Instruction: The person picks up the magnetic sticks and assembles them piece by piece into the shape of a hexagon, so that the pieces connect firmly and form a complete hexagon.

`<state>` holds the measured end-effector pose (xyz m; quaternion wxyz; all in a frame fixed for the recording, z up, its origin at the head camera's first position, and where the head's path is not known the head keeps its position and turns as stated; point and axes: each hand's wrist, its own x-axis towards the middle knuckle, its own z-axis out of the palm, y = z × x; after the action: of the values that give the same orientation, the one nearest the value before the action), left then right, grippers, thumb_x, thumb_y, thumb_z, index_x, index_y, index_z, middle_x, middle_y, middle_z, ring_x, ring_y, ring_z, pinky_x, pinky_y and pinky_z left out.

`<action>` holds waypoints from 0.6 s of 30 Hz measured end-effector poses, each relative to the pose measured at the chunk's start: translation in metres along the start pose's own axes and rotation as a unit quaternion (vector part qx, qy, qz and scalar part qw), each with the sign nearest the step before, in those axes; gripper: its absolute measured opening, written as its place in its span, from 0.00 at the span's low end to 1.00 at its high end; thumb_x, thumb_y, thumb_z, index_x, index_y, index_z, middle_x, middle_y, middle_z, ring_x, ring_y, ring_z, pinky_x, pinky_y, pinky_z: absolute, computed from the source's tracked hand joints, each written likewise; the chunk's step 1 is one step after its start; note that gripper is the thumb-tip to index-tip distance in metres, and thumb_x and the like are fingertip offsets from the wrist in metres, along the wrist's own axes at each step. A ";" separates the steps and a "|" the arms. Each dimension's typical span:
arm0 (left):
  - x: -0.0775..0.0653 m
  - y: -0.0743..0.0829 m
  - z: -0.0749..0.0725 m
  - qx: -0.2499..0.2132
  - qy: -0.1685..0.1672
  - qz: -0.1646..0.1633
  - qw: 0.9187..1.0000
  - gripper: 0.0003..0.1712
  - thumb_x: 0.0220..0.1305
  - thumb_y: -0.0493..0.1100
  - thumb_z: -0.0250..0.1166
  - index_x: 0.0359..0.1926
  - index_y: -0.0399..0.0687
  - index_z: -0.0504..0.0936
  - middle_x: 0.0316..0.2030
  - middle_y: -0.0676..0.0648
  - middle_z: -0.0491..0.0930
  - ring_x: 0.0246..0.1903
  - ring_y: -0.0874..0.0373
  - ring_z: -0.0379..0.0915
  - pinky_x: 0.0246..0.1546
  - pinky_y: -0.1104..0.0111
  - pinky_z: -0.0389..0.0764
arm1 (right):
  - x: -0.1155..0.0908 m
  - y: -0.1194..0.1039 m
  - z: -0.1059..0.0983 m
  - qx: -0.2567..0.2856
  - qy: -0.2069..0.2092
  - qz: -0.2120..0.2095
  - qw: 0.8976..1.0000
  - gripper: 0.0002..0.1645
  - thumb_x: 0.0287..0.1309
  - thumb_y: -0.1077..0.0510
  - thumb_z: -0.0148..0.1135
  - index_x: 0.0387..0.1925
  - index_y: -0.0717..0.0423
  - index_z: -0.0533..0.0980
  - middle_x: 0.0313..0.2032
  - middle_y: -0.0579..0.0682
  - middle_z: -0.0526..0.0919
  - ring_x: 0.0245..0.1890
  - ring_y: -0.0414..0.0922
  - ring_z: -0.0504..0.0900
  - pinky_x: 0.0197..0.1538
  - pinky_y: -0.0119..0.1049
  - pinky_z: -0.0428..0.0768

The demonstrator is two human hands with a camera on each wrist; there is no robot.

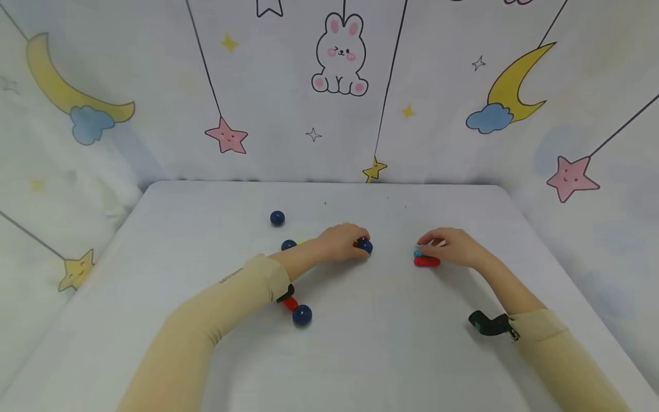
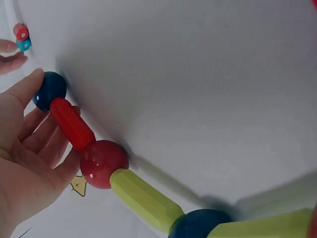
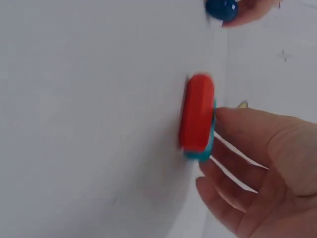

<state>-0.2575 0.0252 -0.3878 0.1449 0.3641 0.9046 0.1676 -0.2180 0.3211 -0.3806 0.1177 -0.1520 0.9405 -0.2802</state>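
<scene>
My left hand (image 1: pixel 342 241) holds the end of a chain of balls and ribbed rods. Its thumb lies on a dark blue ball (image 2: pixel 51 90), with the other fingers behind a red rod (image 2: pixel 73 124). After that rod come a red ball (image 2: pixel 104 164), a yellow-green rod (image 2: pixel 147 200) and another blue ball (image 2: pixel 200 224). To the right, a loose red rod (image 3: pixel 198 112) lies alongside a light blue rod (image 3: pixel 199 155). My right hand (image 1: pixel 453 247) is at the light blue rod, thumb tip close against it, fingers spread apart; contact is unclear.
A single blue ball (image 1: pixel 277 218) lies farther back on the white table (image 1: pixel 391 343). Under my left forearm, part of the chain is hidden; a red rod (image 1: pixel 290 303) and a blue ball (image 1: pixel 302 315) show in front. A patterned cloth (image 1: pixel 437 86) hangs behind the table.
</scene>
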 end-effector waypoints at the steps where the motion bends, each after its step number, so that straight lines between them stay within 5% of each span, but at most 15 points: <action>1: 0.000 0.000 0.000 -0.001 0.001 0.001 1.000 0.26 0.67 0.52 0.63 0.62 0.48 0.75 0.58 0.46 0.76 0.56 0.54 0.70 0.54 0.61 0.73 | -0.003 0.004 -0.003 -0.002 -0.004 0.009 1.000 0.16 0.63 0.55 0.63 0.50 0.60 0.80 0.45 0.54 0.82 0.46 0.52 0.77 0.45 0.44 0.78; 8: -0.006 -0.004 -0.001 -0.013 0.009 0.003 1.000 0.25 0.67 0.52 0.63 0.62 0.48 0.75 0.59 0.46 0.76 0.57 0.53 0.70 0.57 0.61 0.72 | 0.004 0.010 0.006 -0.001 0.008 0.019 1.000 0.16 0.60 0.56 0.65 0.48 0.59 0.81 0.41 0.52 0.82 0.42 0.50 0.76 0.39 0.39 0.75; 18: -0.012 -0.010 -0.002 -0.025 0.007 -0.002 1.000 0.24 0.67 0.51 0.64 0.60 0.48 0.76 0.55 0.48 0.78 0.50 0.56 0.71 0.52 0.62 0.73 | 0.030 -0.038 0.045 0.021 0.014 -0.092 0.995 0.12 0.58 0.60 0.68 0.44 0.58 0.81 0.36 0.48 0.82 0.35 0.45 0.79 0.39 0.39 0.79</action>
<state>-0.2563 0.0096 -0.3884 0.1484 0.3573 0.9018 0.1924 -0.2233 0.2586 -0.4001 0.0810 -0.2312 0.9181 -0.3117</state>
